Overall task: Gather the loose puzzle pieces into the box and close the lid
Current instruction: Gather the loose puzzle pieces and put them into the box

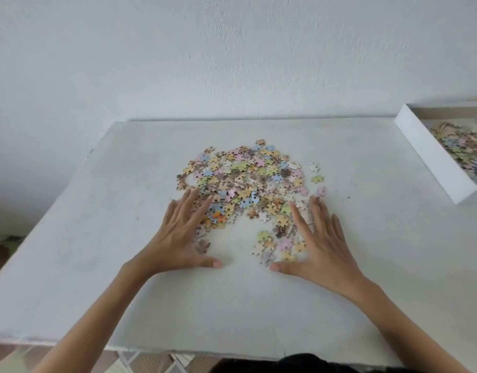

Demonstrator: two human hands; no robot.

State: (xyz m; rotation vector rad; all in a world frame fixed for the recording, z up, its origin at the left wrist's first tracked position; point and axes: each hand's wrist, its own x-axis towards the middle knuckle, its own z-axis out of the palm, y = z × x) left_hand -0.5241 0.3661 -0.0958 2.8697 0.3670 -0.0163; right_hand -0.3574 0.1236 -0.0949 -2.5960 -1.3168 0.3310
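Note:
A heap of pastel-coloured loose puzzle pieces lies spread over the middle of the white table. My left hand rests flat at the heap's near left edge, fingers apart and touching pieces. My right hand lies flat at the near right edge, fingers spread over a few stray pieces. Neither hand holds anything. A white open box sits at the table's far right, partly cut off by the frame, with several pieces inside. No lid is in view.
A plain white wall stands right behind the table's far edge. A few single pieces lie apart to the right of the heap. The table's near edge runs just above my dark clothing at the bottom.

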